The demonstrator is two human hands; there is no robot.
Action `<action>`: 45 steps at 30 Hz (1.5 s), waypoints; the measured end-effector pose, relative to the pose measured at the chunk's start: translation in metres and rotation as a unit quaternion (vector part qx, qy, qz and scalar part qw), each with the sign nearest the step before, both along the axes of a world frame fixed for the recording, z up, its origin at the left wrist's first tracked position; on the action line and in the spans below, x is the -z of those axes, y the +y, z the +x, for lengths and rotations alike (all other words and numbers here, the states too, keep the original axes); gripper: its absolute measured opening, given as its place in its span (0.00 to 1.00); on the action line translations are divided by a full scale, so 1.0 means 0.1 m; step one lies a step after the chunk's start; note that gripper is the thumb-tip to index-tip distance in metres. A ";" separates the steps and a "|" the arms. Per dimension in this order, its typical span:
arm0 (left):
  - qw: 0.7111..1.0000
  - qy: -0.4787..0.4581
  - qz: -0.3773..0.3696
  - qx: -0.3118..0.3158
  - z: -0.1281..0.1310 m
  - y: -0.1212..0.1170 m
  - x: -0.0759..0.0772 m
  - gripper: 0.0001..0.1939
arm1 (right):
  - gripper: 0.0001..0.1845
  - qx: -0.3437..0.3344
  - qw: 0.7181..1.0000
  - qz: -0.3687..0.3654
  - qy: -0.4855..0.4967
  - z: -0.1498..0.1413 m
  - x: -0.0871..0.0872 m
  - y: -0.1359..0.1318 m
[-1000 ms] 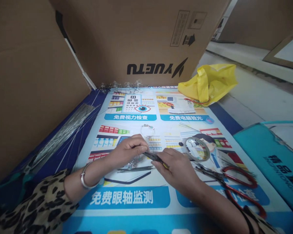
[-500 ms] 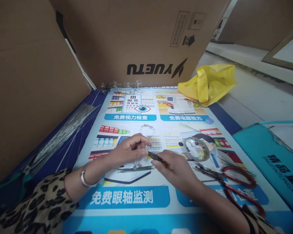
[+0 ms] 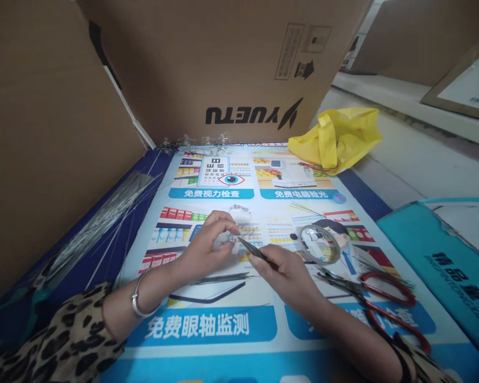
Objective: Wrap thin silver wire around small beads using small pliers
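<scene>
My left hand [image 3: 211,242] is curled, thumb and fingertips closed around a small clear beaded wire piece [image 3: 234,237]. Fingers partly hide it, and its full shape is too fine to make out. In my right hand [image 3: 285,271] is a pair of dark, pointed tweezers [image 3: 253,250], with their tips at the piece by my left fingertips. A beaded ring [image 3: 240,210] lies on the printed sheet just beyond my left hand. Several dark thin wires [image 3: 221,279] lie on the sheet below the hands.
Right of my hands are a roll of clear tape [image 3: 320,244] and red-handled scissors [image 3: 387,290]. A bundle of silvery wires [image 3: 99,223] lies left. Clear wired beads [image 3: 199,142] sit before the cardboard box [image 3: 223,64]. A yellow bag [image 3: 339,139] and teal bag [image 3: 435,260] lie right.
My left fingers have lifted and spread slightly, and the beaded piece has come up to the fingertips from below the hand. The tweezers' tips have moved slightly up and left.
</scene>
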State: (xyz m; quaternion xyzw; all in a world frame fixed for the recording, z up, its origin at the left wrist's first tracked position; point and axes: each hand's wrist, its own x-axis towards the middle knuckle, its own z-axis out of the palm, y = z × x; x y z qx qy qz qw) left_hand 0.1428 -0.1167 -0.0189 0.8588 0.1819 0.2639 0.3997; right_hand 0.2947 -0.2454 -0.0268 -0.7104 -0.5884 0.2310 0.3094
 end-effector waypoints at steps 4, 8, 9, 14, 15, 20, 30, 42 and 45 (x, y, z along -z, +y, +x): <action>0.999 0.005 -0.025 0.019 -0.01 0.03 0.03 0.05 | 0.18 0.017 1.000 -0.001 0.005 0.00 0.00 0.01; 0.996 0.000 -0.061 0.061 0.00 0.05 0.06 0.04 | 0.19 0.013 1.000 0.007 0.002 0.00 0.00 0.00; 0.996 0.000 -0.066 0.063 0.00 0.05 0.06 0.04 | 0.19 0.011 1.000 0.009 0.002 0.00 0.00 0.00; 0.997 0.001 -0.057 0.052 0.02 0.03 0.02 0.03 | 0.18 0.011 1.000 0.007 0.009 0.00 0.01 0.00; 0.997 0.004 -0.059 0.048 0.02 0.02 0.02 0.03 | 0.18 0.011 1.000 0.006 0.010 0.00 0.01 0.01; 0.994 0.031 -0.095 0.033 0.02 0.00 -0.01 0.05 | 0.18 0.005 1.000 0.007 0.010 -0.01 0.01 0.01; 0.980 0.057 -0.184 0.038 0.00 -0.01 -0.03 0.06 | 0.17 -0.009 1.000 0.008 0.013 0.02 -0.01 0.01; 0.965 0.064 -0.250 0.034 0.01 0.01 -0.05 0.08 | 0.17 -0.030 0.999 0.024 -0.010 0.02 0.02 0.02; 0.958 0.066 -0.276 0.035 0.00 0.01 -0.04 0.09 | 0.16 -0.030 0.998 0.041 -0.044 0.03 0.05 0.02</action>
